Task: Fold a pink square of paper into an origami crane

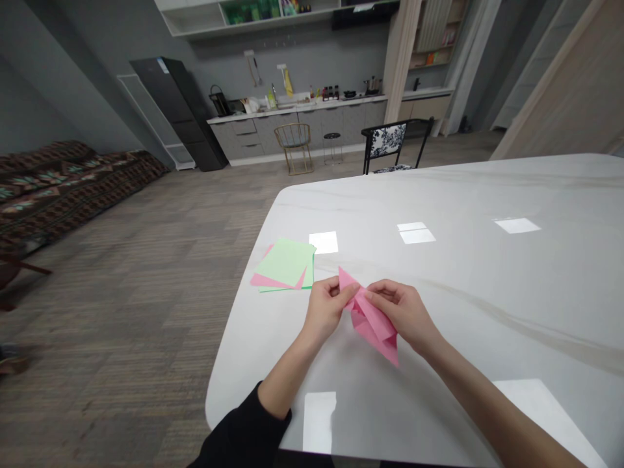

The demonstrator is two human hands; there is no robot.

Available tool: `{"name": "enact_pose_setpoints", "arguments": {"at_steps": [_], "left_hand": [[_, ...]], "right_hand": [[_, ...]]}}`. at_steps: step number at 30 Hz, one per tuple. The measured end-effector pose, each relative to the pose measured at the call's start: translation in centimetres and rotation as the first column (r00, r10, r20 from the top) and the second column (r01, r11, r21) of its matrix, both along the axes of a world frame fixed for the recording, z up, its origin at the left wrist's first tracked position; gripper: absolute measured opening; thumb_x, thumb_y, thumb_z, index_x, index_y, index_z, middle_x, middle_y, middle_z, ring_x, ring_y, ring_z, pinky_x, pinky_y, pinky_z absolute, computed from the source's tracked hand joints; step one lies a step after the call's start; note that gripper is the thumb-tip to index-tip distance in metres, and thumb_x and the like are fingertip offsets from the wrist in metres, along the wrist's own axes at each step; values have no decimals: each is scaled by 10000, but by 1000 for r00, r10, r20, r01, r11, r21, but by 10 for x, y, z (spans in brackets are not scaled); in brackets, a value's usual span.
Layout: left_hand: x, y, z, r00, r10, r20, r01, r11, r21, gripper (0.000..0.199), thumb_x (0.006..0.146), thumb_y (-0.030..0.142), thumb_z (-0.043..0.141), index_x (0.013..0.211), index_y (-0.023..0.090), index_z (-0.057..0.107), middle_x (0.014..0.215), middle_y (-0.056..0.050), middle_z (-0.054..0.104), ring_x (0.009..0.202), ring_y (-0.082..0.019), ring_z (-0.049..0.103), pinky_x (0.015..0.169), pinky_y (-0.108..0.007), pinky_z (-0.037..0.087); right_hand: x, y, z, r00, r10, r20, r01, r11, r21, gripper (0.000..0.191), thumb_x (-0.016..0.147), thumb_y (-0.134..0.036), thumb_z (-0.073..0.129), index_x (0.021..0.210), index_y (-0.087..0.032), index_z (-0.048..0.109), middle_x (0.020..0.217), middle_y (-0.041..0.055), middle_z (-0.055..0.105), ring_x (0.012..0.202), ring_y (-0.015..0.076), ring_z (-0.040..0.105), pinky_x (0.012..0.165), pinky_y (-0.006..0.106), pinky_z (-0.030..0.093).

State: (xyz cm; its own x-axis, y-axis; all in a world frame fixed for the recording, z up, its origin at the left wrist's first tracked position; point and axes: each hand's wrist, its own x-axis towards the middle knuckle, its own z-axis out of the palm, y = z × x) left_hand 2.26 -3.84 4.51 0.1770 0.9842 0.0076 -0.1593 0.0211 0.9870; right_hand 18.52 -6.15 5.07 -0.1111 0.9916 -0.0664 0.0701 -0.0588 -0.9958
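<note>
The left hand and right hand pinched folded pink paper above the table; green and pink sheets lay by its left edge

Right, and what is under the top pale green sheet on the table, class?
Past the pale green sheet, pink paper shows at left and below, and brighter green paper at right and below. Whatever its middle covers is hidden.

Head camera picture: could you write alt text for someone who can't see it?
A left hand and right hand pinch folded pink paper over a white table. To their left lie green and pink sheets; a kitchen counter stands beyond.
</note>
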Motion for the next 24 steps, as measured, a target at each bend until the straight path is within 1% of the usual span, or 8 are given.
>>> {"name": "enact_pose_setpoints", "arguments": {"at_steps": [3, 5, 8, 12, 15, 18, 21, 24], "left_hand": [[-4, 5, -2, 989, 143, -26, -143, 990, 10, 283, 734, 384, 717, 691, 116, 633, 594, -3, 564, 549, -107, 485, 522, -225, 376], [-7, 8, -3, 984, 180, -11, -181, 983, -26, 297, 719, 401, 726, 711, 120, 630, 605, -2, 570, 557, -113, 498, 524, -228, 394], [-11, 11, 0, 980, 192, 54, -184, 975, -126, 326, 693, 428, 743, 747, 125, 634, 637, -4, 588, 554, -113, 511, 520, -229, 410], [-13, 10, 5, 982, 136, 132, -105, 969, -223, 346, 696, 452, 746, 759, 133, 628, 641, 4, 585, 540, -91, 507, 526, -212, 407], [-10, 5, 8, 990, -21, 141, 60, 959, -277, 344, 718, 430, 740, 903, 155, 648, 741, -15, 621, 616, -107, 559, 568, -218, 438], [-7, 0, 9, 973, -187, 133, 217, 939, -267, 422, 675, 311, 787, 1035, 153, 636, 907, -76, 663, 758, -166, 625, 672, -278, 490], [-5, -1, 9, 969, -227, 93, 243, 945, -220, 376, 647, 182, 756, 1001, 122, 646, 949, -113, 680, 803, -194, 640, 711, -294, 489], [-8, 1, 9, 971, -233, 58, 241, 943, -230, 350, 659, 97, 602, 1004, 132, 654, 760, -49, 661, 613, -129, 578, 565, -228, 418]], "right_hand": [[-1, -4, 10, 997, 66, 44, -68, 996, 52, 373, 809, -389, 671, 1140, -230, 607, 1120, 71, 658, 975, 221, 625, 750, 309, 535], [0, -7, 18, 983, 155, 96, -161, 985, 66, 501, 800, -379, 681, 1268, -276, 537, 1261, 73, 598, 1047, 240, 610, 753, 327, 555], [2, -9, 26, 965, 216, 148, -234, 965, 120, 510, 804, -336, 670, 1294, -303, 536, 1281, 59, 594, 1034, 242, 623, 788, 357, 563], [5, -5, 19, 964, 140, 226, -193, 953, 234, 372, 829, -291, 604, 1200, -297, 634, 1183, 39, 663, 963, 245, 648, 771, 375, 559], [7, -1, 9, 951, -45, 305, -63, 940, 336, 228, 860, -294, 550, 993, -276, 733, 974, 34, 737, 847, 248, 672, 708, 362, 535], [9, 0, 5, 926, -216, 310, 90, 923, 374, 230, 881, -315, 533, 884, -243, 751, 855, 29, 745, 761, 232, 671, 685, 333, 502], [12, 1, 7, 937, -239, 256, 155, 938, 310, 244, 877, -351, 546, 848, -208, 742, 800, 27, 731, 725, 221, 649, 627, 300, 471], [16, 5, 9, 965, -189, 179, 161, 974, 159, 283, 853, -403, 576, 766, -174, 717, 700, 26, 691, 645, 204, 612, 529, 273, 422]]}}
